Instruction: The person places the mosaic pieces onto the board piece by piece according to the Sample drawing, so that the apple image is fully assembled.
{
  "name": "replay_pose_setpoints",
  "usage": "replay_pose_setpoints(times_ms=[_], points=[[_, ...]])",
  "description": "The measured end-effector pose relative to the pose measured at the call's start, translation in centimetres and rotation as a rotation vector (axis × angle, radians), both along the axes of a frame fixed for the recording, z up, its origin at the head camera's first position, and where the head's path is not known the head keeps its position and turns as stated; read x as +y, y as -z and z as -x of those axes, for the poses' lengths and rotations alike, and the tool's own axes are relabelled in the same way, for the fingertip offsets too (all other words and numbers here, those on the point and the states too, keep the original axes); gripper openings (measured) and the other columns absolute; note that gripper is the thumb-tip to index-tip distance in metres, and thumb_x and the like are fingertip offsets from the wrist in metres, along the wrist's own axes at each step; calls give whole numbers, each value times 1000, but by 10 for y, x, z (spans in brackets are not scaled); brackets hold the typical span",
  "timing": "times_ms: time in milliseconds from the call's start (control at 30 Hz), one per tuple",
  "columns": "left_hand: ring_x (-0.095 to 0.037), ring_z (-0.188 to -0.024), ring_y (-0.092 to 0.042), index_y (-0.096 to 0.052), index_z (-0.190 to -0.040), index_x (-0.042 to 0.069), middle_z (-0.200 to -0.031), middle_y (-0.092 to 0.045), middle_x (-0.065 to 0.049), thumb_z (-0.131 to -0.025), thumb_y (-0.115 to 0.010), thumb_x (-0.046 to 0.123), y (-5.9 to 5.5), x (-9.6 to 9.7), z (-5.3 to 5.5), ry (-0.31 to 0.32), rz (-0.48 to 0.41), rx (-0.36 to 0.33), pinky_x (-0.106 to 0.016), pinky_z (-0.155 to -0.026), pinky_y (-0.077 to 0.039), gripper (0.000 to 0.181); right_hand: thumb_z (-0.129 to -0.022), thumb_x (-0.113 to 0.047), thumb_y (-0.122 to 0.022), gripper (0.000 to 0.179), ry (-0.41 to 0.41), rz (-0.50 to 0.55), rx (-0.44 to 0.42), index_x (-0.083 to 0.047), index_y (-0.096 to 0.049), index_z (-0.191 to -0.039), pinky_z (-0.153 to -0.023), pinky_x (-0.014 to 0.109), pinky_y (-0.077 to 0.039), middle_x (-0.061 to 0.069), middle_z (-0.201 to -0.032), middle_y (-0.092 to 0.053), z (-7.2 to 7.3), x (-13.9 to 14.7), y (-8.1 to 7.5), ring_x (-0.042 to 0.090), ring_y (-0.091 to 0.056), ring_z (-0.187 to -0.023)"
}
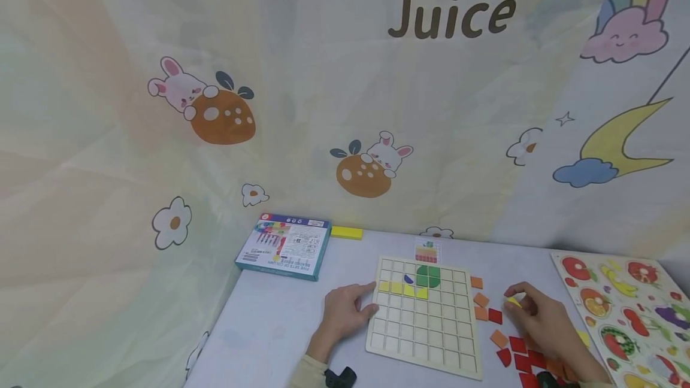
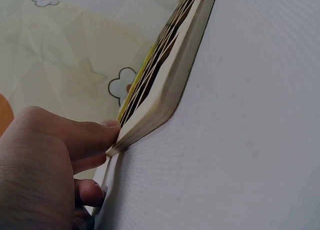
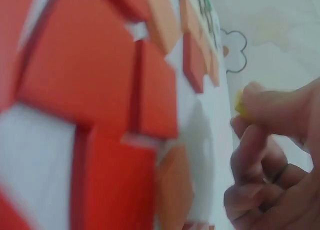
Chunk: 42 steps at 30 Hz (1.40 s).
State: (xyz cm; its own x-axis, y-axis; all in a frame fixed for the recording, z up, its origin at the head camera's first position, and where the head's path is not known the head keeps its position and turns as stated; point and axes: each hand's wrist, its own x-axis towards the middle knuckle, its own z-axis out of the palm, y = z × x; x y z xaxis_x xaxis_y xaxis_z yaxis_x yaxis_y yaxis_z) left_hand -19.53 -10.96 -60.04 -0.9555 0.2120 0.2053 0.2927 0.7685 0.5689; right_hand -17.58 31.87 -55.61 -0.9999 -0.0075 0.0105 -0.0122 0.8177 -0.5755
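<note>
R hand [image 1: 541, 319], lower rt, pinches yellow pc [image 3: 240, 105]; poor grip cd drop it. L hand [image 1: 345, 310] spread at board [image 1: 453, 359]; bump cd shift tiles [image 1: 396, 288].

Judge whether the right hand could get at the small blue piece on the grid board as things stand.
Probably yes: nothing covers the small blue piece, and the way over the grid board looks free, though the right hand pinches a yellow tile.

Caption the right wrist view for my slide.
Right hand pinching a yellow piece, with red tiles and orange tiles lying nearby.
</note>
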Motion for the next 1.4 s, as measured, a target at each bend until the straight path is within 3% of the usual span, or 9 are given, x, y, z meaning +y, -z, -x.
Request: replay_pose_setpoints(times_ms=[200,433,600,733,933,1167,1400], points=[[-2,-49,-31,-75,-134,28,-56,-41,15,-90,-80,44,-1,0,0,0,1,-1,-23,-52,-26,46,-91,-39,-85,50,78,96,-8,-7,-71,-128,-63,20,-50,3,-88,-76,7,-16,-6,13,-67,-76],[-2,-49,-31,-75,-134,27,-56,-41,15,-91,-78,43,-3,0,1,2,3,8,-23,-52,-25,46,-97,-24,-80,45,0,193,-10,-4,-68,-135,-68,21,-53,7,-99,-81,14,-42,-10,10,-75,-80],[-2,-49,-30,-75,-134,27,-56,-41,15,-91,-79,43,-3,-1,1,-1,7,9,-23,-52,-25,46,-95,-11,-79,36,-44,178,62,-3,-70,-129,-66,22,-52,7,-100,-79,18,-66,-11,14,-71,-81],[-2,-50,-31,-75,-134,27,-56,-41,15,-91,-78,44,-3,-1,0,0,2,-3,-23,-53,-26,46,-95,-12,-79,33,-77,134,80,-7,-70,-126,-71,22,-51,3,-106,-74,23,-82,-5,17,-63,-91],[-2,-49,-31,-75,-134,28,-56,-41,15,-91,-79,43,-2,0,0,2,-3,-6,-23,-53,-26,46,-89,-12,-85,34,-78,142,80,-7,-72,-120,-71,24,-47,6,-107,-67,25,-100,0,18,-55,-88],[-2,-49,-30,-75,-133,28,-56,-41,16,-90,-80,44,-1,1,0,-1,0,5,-22,-52,-25,46,-85,-14,-89,28,-148,106,99,-12,-77,-109,-80,30,-50,-1,-102,-71,30,-108,11,13,-59,-90],[-2,-49,-31,-75,-133,28,-55,-41,16,-90,-80,44,-2,1,0,-4,6,7,-22,-52,-25,46,-81,-15,-92,29,-171,80,112,-14,-78,-107,-80,28,-53,-1,-103,-72,32,-109,17,12,-64,-94]])
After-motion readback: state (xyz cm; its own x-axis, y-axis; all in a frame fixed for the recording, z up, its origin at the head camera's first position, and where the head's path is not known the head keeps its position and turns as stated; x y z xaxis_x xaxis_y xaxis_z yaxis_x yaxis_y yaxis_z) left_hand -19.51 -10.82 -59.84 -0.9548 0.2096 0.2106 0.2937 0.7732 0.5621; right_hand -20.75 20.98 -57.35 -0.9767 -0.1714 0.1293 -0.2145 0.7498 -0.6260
